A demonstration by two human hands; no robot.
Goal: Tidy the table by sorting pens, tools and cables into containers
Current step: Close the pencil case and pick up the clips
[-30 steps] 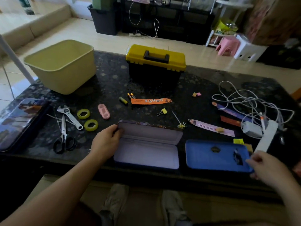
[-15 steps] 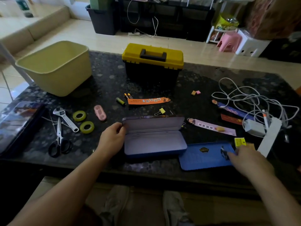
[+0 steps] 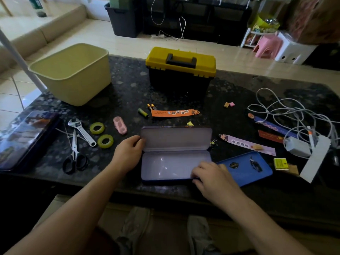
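Note:
An open purple-lined pencil tin (image 3: 171, 162) lies at the table's near edge, with nothing inside it. My left hand (image 3: 128, 153) grips its left end at the hinge. My right hand (image 3: 213, 175) curls over the front right corner of its base. A blue tin (image 3: 246, 168) lies slanted just right of it. At the left lie a wrench (image 3: 81, 131), scissors (image 3: 74, 155) and two green tape rolls (image 3: 97, 128). Tangled white cables (image 3: 294, 115) with a charger and a power strip (image 3: 315, 159) fill the right end.
A pale yellow tub (image 3: 73, 70) stands back left and a shut yellow-lidded toolbox (image 3: 181, 65) back centre. A dark tin (image 3: 24, 138) lies far left. Batteries (image 3: 143, 113), paper bookmarks (image 3: 174, 113), small clips and erasers are scattered mid-table.
The pencil tin's lid, half lowered a moment ago, now lies open again. My right hand moved left from the blue tin to the pencil tin's front right corner.

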